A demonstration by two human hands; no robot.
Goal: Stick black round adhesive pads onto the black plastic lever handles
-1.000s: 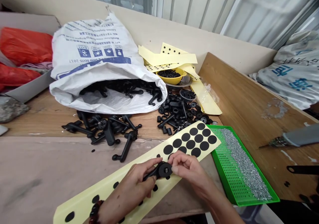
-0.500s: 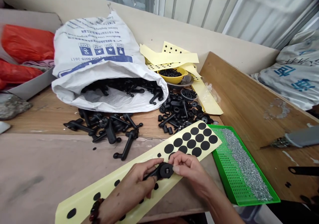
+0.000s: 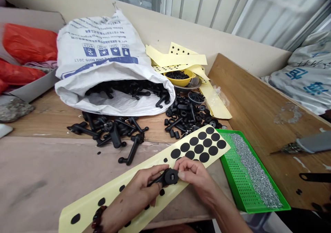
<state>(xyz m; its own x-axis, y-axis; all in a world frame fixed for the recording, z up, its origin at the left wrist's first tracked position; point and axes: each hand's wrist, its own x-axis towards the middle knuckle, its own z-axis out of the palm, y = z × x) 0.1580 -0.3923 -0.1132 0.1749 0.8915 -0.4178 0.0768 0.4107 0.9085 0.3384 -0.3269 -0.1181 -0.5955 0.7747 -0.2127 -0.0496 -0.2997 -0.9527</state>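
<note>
A black plastic arm with a round disc end [image 3: 171, 176] sits in the grip of my left hand [image 3: 138, 188], its disc facing up with a small metal piece in the centre. My right hand [image 3: 193, 175] pinches at the disc's right edge with thumb and forefinger; whether the fingers also hold something small is hidden. Beneath both hands lies a long yellow sheet [image 3: 152, 171] of round black stickers, most of them large at its right end. Several similar black arms [image 3: 115, 134] are piled beyond the sheet.
A white woven sack [image 3: 103, 60] spills black parts at the back left. Loose black rings and caps [image 3: 181, 117] lie near a yellow bowl [image 3: 186, 82] of screws. On the right are a green tray [image 3: 239, 191] of small metal pieces and a power screwdriver [image 3: 310, 143].
My hands and the black arm stay nearly in place. The disc has turned slightly, and the right fingers have shifted a little to the left along its edge.
</note>
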